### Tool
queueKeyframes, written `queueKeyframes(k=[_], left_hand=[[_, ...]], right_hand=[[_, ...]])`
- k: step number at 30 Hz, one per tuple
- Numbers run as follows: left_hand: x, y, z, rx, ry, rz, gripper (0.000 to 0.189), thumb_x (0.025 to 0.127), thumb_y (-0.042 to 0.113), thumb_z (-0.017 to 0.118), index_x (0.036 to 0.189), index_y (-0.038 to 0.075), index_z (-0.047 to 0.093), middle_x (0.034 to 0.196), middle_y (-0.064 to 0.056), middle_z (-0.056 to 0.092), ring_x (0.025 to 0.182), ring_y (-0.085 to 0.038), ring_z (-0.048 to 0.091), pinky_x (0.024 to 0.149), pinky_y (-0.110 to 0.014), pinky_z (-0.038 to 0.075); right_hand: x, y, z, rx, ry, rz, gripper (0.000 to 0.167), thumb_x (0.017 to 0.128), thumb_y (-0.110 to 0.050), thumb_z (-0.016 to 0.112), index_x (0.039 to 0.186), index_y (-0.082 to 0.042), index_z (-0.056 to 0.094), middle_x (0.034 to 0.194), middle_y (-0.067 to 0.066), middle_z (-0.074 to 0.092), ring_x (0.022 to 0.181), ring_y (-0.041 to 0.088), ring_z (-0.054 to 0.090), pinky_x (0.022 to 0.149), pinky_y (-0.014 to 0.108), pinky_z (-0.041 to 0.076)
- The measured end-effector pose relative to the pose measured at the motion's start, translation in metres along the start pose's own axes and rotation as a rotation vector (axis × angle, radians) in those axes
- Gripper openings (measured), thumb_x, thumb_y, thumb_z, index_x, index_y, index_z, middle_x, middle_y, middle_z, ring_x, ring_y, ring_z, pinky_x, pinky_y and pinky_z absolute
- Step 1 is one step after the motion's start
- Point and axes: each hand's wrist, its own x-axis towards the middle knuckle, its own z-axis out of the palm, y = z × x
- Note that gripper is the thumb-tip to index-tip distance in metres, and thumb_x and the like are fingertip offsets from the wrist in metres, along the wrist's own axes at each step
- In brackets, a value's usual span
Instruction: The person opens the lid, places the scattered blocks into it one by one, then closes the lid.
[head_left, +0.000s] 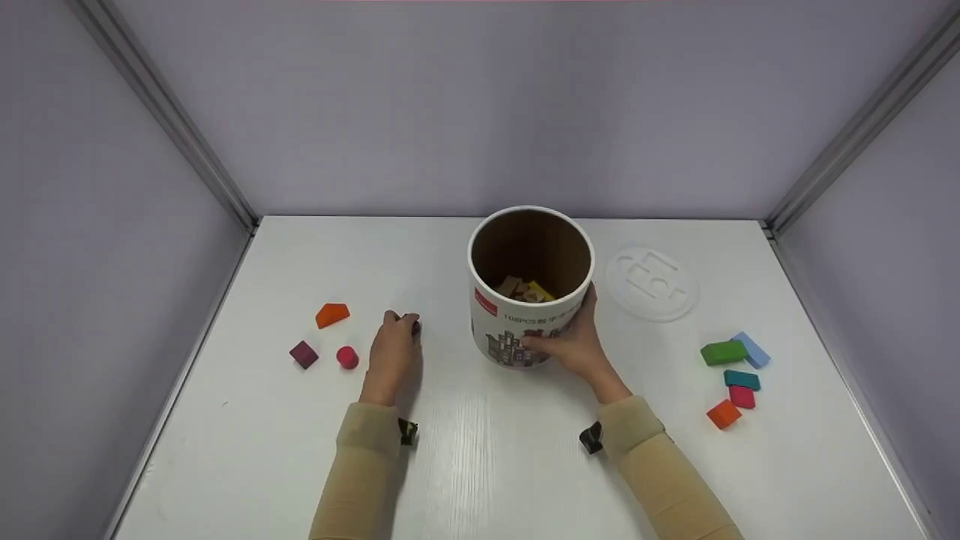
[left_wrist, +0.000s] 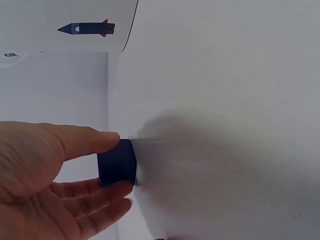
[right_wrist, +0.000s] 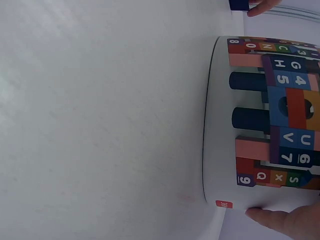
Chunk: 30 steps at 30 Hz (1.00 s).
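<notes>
The left grip (head_left: 391, 354) pinches a blue block (left_wrist: 116, 162), the right grip (head_left: 579, 346) holds the tub (head_left: 484, 326) between both, and work seems partly done: pieces (head_left: 517, 289) lie inside, but loose blocks (head_left: 725, 352) lie outward of each grip.

My forearms (head_left: 358, 472) slant from the bottom edge; my left grip (head_left: 392, 352) pinches left of centre, my right grip (head_left: 580, 346) clasps right of centre.

A hand could pass between the left hand (head_left: 392, 351) and the tall white printed cylindrical tub (head_left: 487, 330), which blocks the white table's (head_left: 465, 450) far middle. Just left, a small red cylindrical block (head_left: 347, 358) obstructs.
</notes>
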Motion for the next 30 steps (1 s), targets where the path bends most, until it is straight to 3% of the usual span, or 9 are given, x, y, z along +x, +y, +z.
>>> queueKeyframes(k=[7,19,24,30], left_hand=[[-0.004,0.001,-0.002,-0.076,0.029,0.003,0.021,0.096,-0.001,0.059,0.115,-0.002,0.068,0.1,-0.019,0.055,0.086,-0.031,0.062,0.086,-0.042,0.054],[-0.007,0.001,-0.004,-0.093,0.002,-0.044,0.023,0.097,-0.001,0.058,0.118,0.001,0.067,0.101,-0.016,0.055,0.087,-0.028,0.061,0.086,-0.042,0.055],[-0.006,0.002,-0.005,-0.082,0.035,-0.004,0.022,0.096,-0.002,0.058,0.117,0.0,0.066,0.102,-0.017,0.056,0.09,-0.029,0.062,0.087,-0.042,0.054],[0.0,0.009,-0.011,-0.079,0.139,0.073,0.019,0.093,-0.006,0.06,0.11,0.0,0.067,0.1,-0.02,0.056,0.087,-0.033,0.062,0.082,-0.045,0.054]], right_hand=[[0.0,0.002,0.0,0.007,-0.001,0.008,0.139,0.063,-0.009,0.094,0.153,-0.014,-0.011,0.152,0.023,0.023,0.14,0.038,0.027,0.118,0.042,0.015],[0.001,0.003,0.002,0.007,-0.006,-0.005,0.136,0.064,-0.008,0.093,0.153,-0.013,-0.009,0.151,0.024,0.024,0.14,0.039,0.027,0.119,0.042,0.013],[0.001,0.003,0.002,0.009,-0.002,-0.008,0.136,0.063,-0.007,0.093,0.153,-0.012,-0.009,0.151,0.024,0.025,0.14,0.039,0.027,0.119,0.043,0.013],[0.001,0.004,0.002,-0.006,-0.003,-0.009,0.136,0.062,-0.004,0.093,0.153,-0.01,-0.009,0.151,0.024,0.025,0.14,0.039,0.026,0.119,0.045,0.013]])
